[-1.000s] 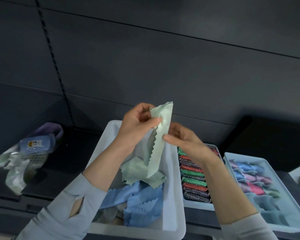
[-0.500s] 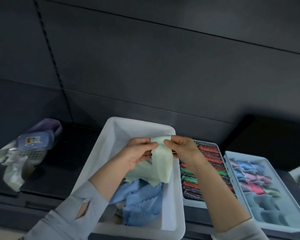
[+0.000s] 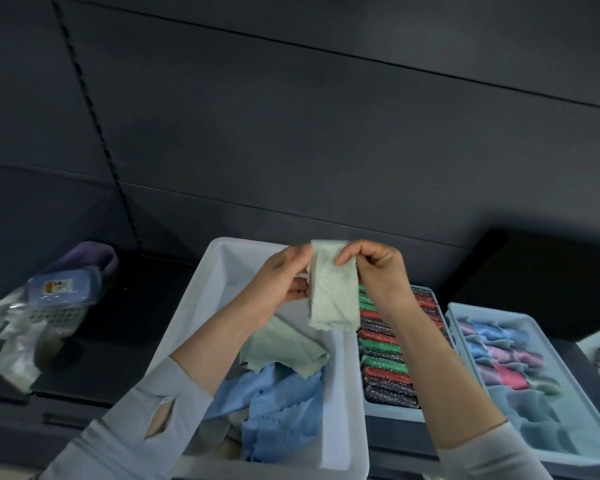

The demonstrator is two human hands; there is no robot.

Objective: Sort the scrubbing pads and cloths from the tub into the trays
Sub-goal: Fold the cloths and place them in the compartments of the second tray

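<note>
We have the pale green waffle-textured cloth (image 3: 333, 299) held up at the centre of the frame, over the far end of the large pale grey plastic tub (image 3: 201, 306). Our left hand (image 3: 284, 285) pinches its left edge and our right hand (image 3: 371, 271) pinches the top right corner, fingers curled on the fabric; the cloth hangs as a narrow folded strip. To fold it well, we judge we should keep both top corners level and the edges lined up, then bring it to a compact roll that fits a slot

Going by size: the tub is a deep, smooth-walled rectangle holding a limp green cloth (image 3: 284, 348) and a crumpled blue cloth with scalloped edges (image 3: 278, 410). At lower right, the shallow light blue tray of rolled cloths (image 3: 454, 313) holds soft blue, pink and lilac rolls. Between them, the narrow tray of scrubbing pads (image 3: 392, 408) is packed with glittery red, green and dark pads standing on edge. The held cloth looks thin and pliable, with a dimpled weave
</note>
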